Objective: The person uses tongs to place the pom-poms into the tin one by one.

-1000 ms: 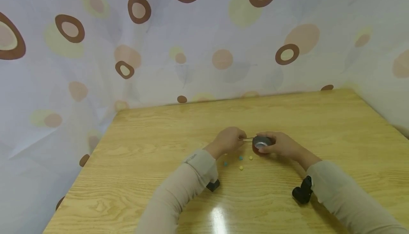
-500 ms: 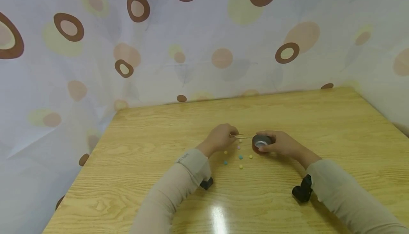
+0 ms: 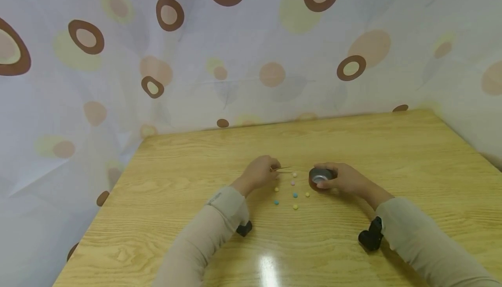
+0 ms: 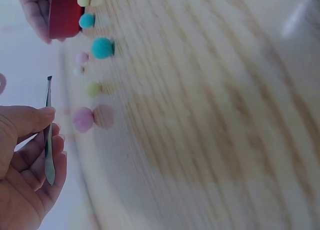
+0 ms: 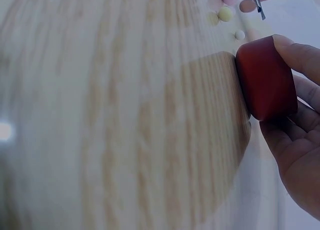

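Note:
My left hand (image 3: 256, 173) pinches metal tweezers (image 4: 48, 145) between thumb and fingers, with their tips pointing right toward the bowl in the head view. Nothing shows between the tips. My right hand (image 3: 349, 180) grips a small round bowl (image 5: 267, 80), red outside and silvery inside, by its rim and side. The bowl stands on the table, tilted little if at all. Between the hands lie several small balls: a teal ball (image 4: 102, 48), a pink ball (image 4: 83, 120), a yellow ball (image 3: 296, 207), a blue ball (image 3: 276, 202) and a few others.
The wooden table (image 3: 196, 234) reaches back to a white curtain (image 3: 251, 99) printed with brown and yellow ovals. A black wrist camera (image 3: 370, 234) sits under my right sleeve, and another black wrist camera (image 3: 244, 228) under the left.
My left hand has moved left with the tweezers, from right beside the bowl to a gap away from it, uncovering several balls. The right hand and bowl have stayed in place.

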`<action>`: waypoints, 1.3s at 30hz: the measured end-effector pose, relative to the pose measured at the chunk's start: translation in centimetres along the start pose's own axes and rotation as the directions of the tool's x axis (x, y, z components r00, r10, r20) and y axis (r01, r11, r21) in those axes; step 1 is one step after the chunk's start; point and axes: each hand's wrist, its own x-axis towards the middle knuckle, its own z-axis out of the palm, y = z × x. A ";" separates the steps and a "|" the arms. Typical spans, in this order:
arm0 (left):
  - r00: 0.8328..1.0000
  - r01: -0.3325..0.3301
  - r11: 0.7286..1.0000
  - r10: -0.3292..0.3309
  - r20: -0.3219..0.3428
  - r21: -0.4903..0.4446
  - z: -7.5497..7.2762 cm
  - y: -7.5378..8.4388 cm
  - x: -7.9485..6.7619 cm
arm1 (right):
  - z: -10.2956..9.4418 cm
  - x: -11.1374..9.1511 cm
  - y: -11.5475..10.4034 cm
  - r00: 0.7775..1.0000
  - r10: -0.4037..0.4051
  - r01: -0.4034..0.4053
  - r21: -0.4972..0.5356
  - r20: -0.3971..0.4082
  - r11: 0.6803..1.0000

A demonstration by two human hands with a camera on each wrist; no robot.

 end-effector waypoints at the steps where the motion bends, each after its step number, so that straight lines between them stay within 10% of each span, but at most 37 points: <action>1: 1.000 0.004 1.000 -0.004 0.000 -0.005 0.0 -0.1 -0.1 | 0.0 0.0 0.0 1.000 0.000 0.000 0.000 0.000 1.000; 39: 1.000 0.007 1.000 -0.007 -0.020 -0.002 0.2 -2.3 -1.8 | 0.2 -0.4 0.0 1.000 0.016 -0.016 0.031 -0.003 0.999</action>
